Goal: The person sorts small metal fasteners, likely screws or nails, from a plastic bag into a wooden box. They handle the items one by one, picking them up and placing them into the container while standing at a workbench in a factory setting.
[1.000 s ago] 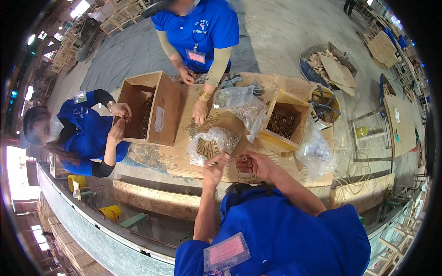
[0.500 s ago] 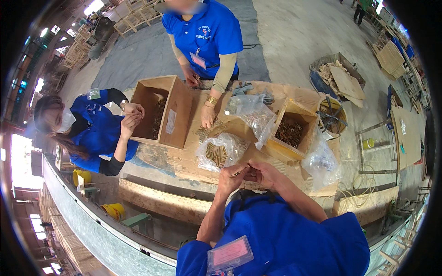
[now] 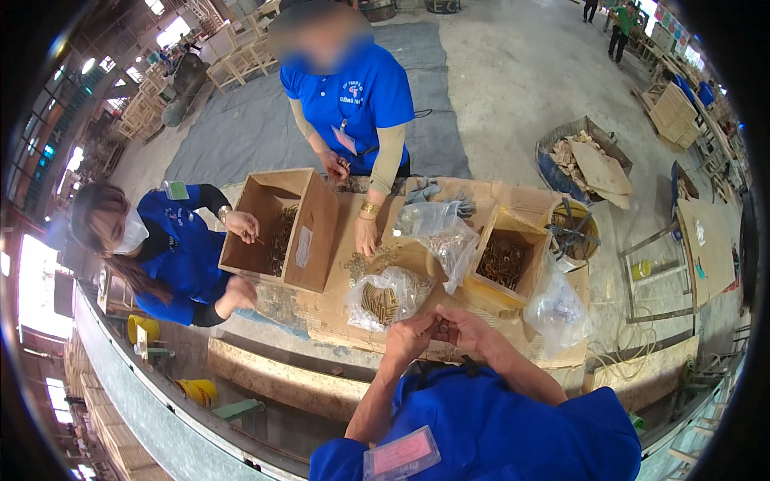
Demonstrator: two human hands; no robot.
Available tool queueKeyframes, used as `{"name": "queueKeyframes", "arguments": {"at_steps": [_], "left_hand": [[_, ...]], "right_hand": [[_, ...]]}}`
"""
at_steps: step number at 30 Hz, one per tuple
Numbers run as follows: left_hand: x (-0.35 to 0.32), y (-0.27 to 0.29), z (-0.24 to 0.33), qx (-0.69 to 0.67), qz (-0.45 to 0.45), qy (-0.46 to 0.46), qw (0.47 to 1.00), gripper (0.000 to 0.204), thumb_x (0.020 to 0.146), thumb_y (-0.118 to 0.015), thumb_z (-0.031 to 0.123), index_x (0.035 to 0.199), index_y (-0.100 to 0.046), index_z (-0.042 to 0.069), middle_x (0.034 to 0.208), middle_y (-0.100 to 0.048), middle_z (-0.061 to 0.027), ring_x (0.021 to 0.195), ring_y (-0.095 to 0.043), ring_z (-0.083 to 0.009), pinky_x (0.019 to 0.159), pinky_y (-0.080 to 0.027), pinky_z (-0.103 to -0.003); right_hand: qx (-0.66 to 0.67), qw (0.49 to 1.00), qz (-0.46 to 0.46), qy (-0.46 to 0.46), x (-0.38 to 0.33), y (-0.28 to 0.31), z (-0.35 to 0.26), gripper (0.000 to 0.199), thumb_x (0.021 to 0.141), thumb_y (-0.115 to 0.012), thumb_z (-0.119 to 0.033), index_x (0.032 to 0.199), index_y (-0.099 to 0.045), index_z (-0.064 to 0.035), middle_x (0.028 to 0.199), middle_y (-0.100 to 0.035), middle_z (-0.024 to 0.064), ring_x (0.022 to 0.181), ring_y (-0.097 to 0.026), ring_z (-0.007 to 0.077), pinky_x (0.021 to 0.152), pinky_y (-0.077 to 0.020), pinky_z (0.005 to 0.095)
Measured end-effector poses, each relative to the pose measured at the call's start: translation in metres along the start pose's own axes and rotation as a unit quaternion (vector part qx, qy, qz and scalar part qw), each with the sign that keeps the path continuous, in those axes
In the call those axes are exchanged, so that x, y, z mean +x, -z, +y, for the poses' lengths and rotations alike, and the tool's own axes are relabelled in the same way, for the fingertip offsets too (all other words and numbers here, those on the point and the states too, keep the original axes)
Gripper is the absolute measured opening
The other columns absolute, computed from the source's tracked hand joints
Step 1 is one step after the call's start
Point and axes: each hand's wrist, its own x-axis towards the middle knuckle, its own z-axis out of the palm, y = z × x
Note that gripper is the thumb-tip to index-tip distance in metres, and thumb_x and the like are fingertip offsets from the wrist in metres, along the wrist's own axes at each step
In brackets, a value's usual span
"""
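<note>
- My left hand [image 3: 411,335] and right hand [image 3: 469,327] pinch a few small brown metal pieces [image 3: 440,329] between closed fingers, just above the near table edge.
- I judge sorting is mid-way: the clear bag of brass pieces [image 3: 383,298] is still full, and so is the cardboard box [image 3: 504,260].
- Little room: bags, boxes and co-workers' hands crowd the cardboard-covered table [image 3: 337,309].

Brown cardboard boxes [image 3: 277,228], clear plastic bags [image 3: 385,297], blue shirts [image 3: 353,100].
</note>
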Motion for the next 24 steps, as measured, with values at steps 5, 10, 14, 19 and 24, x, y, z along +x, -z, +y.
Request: {"name": "queueKeyframes", "arguments": {"at_steps": [5, 10, 14, 19, 24], "left_hand": [[0.0, 0.0, 0.004, 0.066, -0.014, -0.027, 0.997, 0.022, 0.082, -0.065, 0.017, 0.105, -0.067, 0.019, 0.071, -0.062, -0.0056, 0.064, -0.064, -0.0274, 0.055, -0.051, -0.04], [0.008, 0.007, 0.013, 0.067, -0.035, -0.011, 0.997, 0.031, 0.082, -0.064, 0.013, 0.112, -0.064, 0.021, 0.077, -0.063, -0.0069, 0.069, -0.065, -0.0278, 0.056, -0.051, -0.041], [0.013, -0.002, 0.001, -0.087, 0.035, 0.01, 0.996, 0.029, 0.087, -0.063, 0.014, 0.116, -0.063, 0.01, 0.078, -0.065, -0.0033, 0.061, -0.061, -0.0218, 0.052, -0.049, -0.037], [0.016, -0.002, 0.016, -0.619, -0.019, 0.325, 0.714, 0.03, 0.093, -0.062, 0.029, 0.11, -0.063, 0.003, 0.067, -0.054, 0.0047, 0.045, -0.038, -0.0039, 0.04, -0.027, -0.019], [0.02, -0.012, 0.022, -0.704, -0.059, 0.317, 0.633, 0.028, 0.091, -0.064, 0.031, 0.104, -0.064, 0.006, 0.064, -0.053, 0.0062, 0.044, -0.034, -0.0026, 0.04, -0.022, -0.019]], "right_hand": [[-0.042, 0.998, -0.034, -0.017, -0.002, 0.004, -0.008, 0.035, 0.092, -0.062, -0.03, 0.115, -0.059, -0.0042, 0.108, -0.064, 0.0067, 0.099, -0.063, 0.0198, 0.093, -0.0504, 0.0366], [-0.064, 0.997, -0.049, 0.014, -0.003, 0.007, -0.009, 0.038, 0.092, -0.062, -0.024, 0.124, -0.055, -0.0048, 0.112, -0.064, 0.0067, 0.102, -0.063, 0.0208, 0.093, -0.0506, 0.0368], [-0.053, 0.998, -0.026, 0.023, -0.008, 0.003, -0.015, 0.036, 0.092, -0.063, -0.021, 0.123, -0.056, -0.0041, 0.112, -0.065, 0.008, 0.103, -0.064, 0.0209, 0.092, -0.0518, 0.0352], [0.065, 0.992, -0.087, 0.067, -0.011, 0.013, -0.023, 0.03, 0.092, -0.061, -0.013, 0.12, -0.058, -0.0008, 0.107, -0.067, 0.0121, 0.098, -0.067, 0.0221, 0.083, -0.0577, 0.0321], [0.065, 0.983, -0.167, 0.042, -0.011, 0.018, -0.025, 0.027, 0.092, -0.061, -0.014, 0.116, -0.06, -0.0013, 0.104, -0.068, 0.0125, 0.094, -0.068, 0.0196, 0.074, -0.0599, 0.0293]]}}
